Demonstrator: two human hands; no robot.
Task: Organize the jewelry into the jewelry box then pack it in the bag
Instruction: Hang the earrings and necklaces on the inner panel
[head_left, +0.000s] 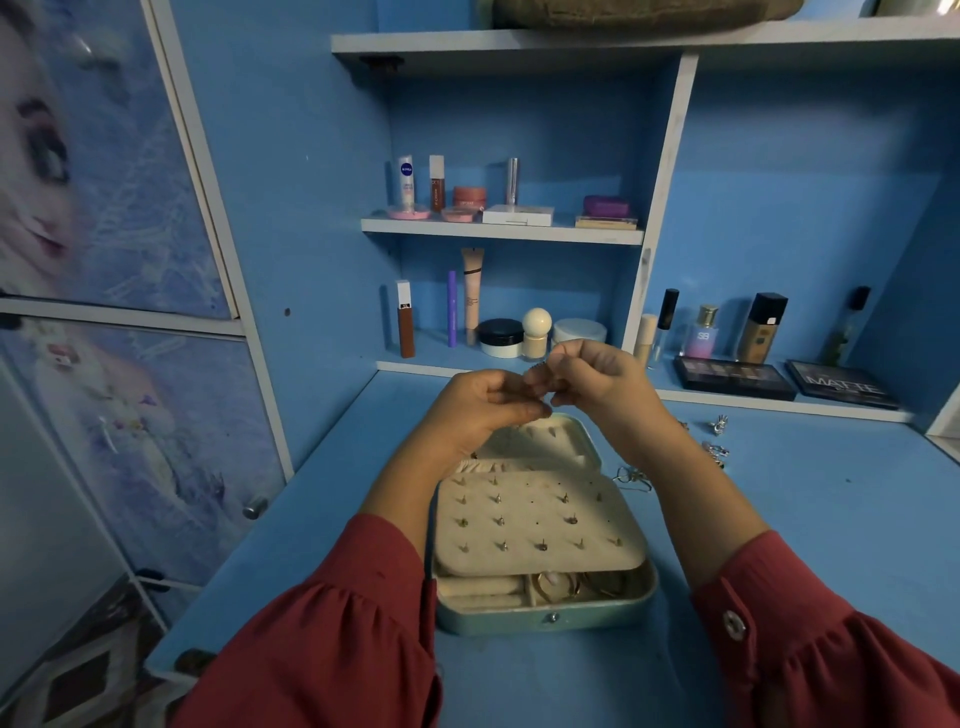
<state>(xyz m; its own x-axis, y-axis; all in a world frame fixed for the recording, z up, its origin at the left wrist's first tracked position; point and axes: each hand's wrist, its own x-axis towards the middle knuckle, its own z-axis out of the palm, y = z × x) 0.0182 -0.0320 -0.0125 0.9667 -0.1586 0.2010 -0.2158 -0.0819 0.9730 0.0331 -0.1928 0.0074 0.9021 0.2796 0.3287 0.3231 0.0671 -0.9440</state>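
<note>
Holding both hands together above the far end of the open jewelry box (540, 525), you pinch a small piece of jewelry (537, 370) between them: left hand (488, 410) with fingers curled at it, right hand (597, 379) closed on it from above. Piece too small to identify. Box sits on the blue desk (779, 509), stud panel (535, 525) lying over the tray, rings and bangles visible at the near edge. Loose jewelry (717, 441) lies right of the box. Risk, judged: a fumble drops the piece into the box's far compartment or onto the desk, where it could roll off. Room: bare desk left of the box; the shelf ledge (779, 402) beyond the box limits reach. No bag in view.
</note>
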